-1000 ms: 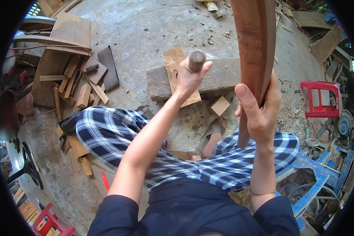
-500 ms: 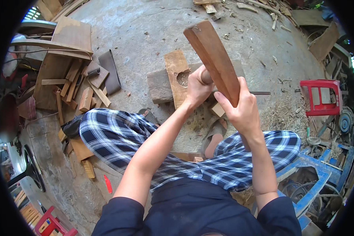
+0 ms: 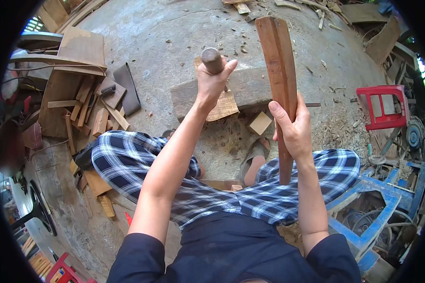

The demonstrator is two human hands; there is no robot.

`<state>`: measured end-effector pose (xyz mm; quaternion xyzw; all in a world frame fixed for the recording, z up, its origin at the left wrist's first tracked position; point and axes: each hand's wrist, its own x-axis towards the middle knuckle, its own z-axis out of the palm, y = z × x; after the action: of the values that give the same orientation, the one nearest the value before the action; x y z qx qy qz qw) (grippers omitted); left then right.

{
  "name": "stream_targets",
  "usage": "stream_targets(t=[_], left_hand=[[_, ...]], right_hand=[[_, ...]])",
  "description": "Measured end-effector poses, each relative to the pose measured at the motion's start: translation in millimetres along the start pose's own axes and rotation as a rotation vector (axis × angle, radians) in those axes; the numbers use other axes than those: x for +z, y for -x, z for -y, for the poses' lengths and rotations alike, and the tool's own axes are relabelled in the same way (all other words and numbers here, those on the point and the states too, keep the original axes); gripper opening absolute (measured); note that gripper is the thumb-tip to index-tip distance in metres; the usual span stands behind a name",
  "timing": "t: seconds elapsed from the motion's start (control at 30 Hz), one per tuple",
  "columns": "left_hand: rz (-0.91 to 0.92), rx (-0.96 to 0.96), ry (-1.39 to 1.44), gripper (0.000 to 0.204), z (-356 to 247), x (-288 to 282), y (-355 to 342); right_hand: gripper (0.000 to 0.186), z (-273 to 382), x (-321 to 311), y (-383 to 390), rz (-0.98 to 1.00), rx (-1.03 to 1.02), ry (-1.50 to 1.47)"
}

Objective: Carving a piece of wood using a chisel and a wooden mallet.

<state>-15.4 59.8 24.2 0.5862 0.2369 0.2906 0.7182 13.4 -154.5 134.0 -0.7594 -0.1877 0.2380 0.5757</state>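
My left hand (image 3: pixel 209 87) is closed around a chisel (image 3: pixel 212 60), its round handle end pointing up past the fist. Beneath that hand lies a light wooden board (image 3: pixel 223 107); the hand covers its middle, and the chisel's tip is hidden. The board rests across a thick grey timber block (image 3: pixel 250 89) on the floor. In my right hand (image 3: pixel 293 127) is a long, reddish-brown wooden club (image 3: pixel 276 56), gripped along its lower part. Its wide end points away from me, and it stands apart from the chisel.
A small wood block (image 3: pixel 260 123) lies near my right foot. A metal bar (image 3: pixel 312 104) pokes out right of the timber. Wood offcuts (image 3: pixel 87 101) are heaped at left. At right stand a red plastic stool (image 3: pixel 382 107) and a blue metal frame (image 3: pixel 363 221).
My hands have moved apart. The left brought the chisel left and upright over the board. The right drew the club rightward and turned it more upright. The board's hole is now covered.
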Motion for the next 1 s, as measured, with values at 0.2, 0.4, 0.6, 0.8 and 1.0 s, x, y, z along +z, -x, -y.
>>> stream_targets(t=[0.2,0.4,0.6,0.8,1.0], left_hand=[[-0.093,0.003,-0.045,0.026,18,12,4],[-0.362,-0.090,0.184,0.024,29,2,-21],[-0.808,-0.212,0.556,0.026,49,-62,-39],[-0.412,-0.114,0.409,0.022,18,-37,-24],[-0.063,-0.079,-0.039,0.025,15,-16,-17]], right_hand=[[0.052,-4,4,0,0.015,0.031,-0.013],[0.052,-4,9,-1,0.034,0.069,0.030],[0.052,-9,15,-3,0.065,0.087,0.004],[0.052,-13,8,-5,0.063,0.124,0.032],[0.052,-9,13,-1,0.058,0.097,0.008]])
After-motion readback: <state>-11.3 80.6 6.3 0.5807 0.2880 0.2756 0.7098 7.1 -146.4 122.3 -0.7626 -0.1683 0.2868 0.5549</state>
